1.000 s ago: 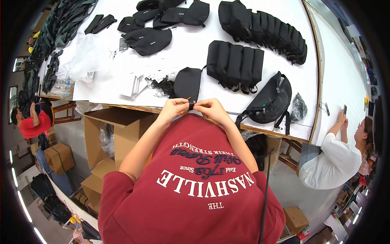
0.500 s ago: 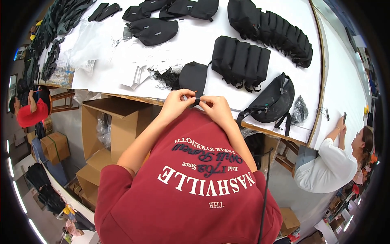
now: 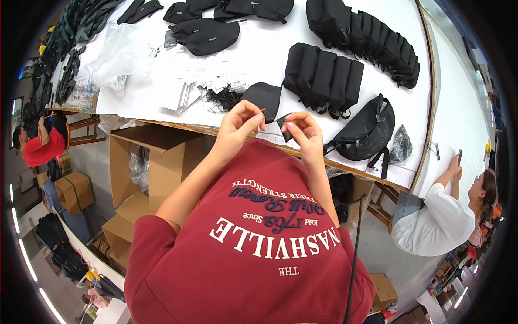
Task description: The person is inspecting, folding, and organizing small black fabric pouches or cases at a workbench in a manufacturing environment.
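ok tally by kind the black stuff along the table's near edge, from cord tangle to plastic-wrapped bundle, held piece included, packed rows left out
Cord tangle: 1
Flat pouch: 1
Small piece in the right hand: 1
Half-moon bag: 1
Plastic-wrapped bundle: 1
Total: 5

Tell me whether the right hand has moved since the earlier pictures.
Yes: the right hand has moved rightward, closer to the black waist bag.

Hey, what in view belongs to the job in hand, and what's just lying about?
Likely the job:
- small dark piece in the right hand
- thin orange item in the left hand
- perhaps nearest black pouch

Apparently lying about:
- clear plastic
- cardboard box
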The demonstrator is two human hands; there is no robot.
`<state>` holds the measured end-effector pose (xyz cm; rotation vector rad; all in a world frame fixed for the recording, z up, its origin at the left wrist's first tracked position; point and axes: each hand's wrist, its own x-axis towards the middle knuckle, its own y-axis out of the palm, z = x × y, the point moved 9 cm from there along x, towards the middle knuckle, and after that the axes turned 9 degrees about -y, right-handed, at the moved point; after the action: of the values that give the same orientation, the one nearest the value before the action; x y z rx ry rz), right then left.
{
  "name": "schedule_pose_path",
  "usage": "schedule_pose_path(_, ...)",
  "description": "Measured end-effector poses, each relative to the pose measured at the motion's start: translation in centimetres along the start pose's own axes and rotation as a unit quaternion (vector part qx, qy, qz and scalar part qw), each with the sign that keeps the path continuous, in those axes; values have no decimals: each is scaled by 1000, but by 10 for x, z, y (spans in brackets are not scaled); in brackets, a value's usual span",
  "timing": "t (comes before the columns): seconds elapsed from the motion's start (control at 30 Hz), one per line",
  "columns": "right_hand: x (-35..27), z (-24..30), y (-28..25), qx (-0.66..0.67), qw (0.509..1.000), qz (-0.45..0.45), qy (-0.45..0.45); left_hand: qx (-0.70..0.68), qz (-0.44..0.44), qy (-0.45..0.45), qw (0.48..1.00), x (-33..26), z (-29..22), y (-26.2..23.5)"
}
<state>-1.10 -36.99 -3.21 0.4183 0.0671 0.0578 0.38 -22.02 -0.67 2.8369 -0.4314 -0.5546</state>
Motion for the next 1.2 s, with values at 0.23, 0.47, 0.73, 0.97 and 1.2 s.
schedule_pose_path(0.23, -7, -3, 12, 109, 990, 65, 61, 19, -6, -126, 992, 3, 2, 10)
schedule_pose_path(0.47, -11, 26, 22, 127, 988, 89, 25, -13, 12, -55, 998, 2, -19, 22)
schedule_pose_path(0.73, -11, 35, 24, 120, 990, 74, 10, 22, 53, -87, 995, -3, -11, 32)
schedule_pose_path(0.97, -17, 53, 28, 187, 981, 48, -14, 56, 67, -48, 995, -10, -32, 46)
schedule_pose_path(1.2, -16, 64, 26, 169, 982, 40, -72, 26, 87, -42, 995, -12, -40, 54)
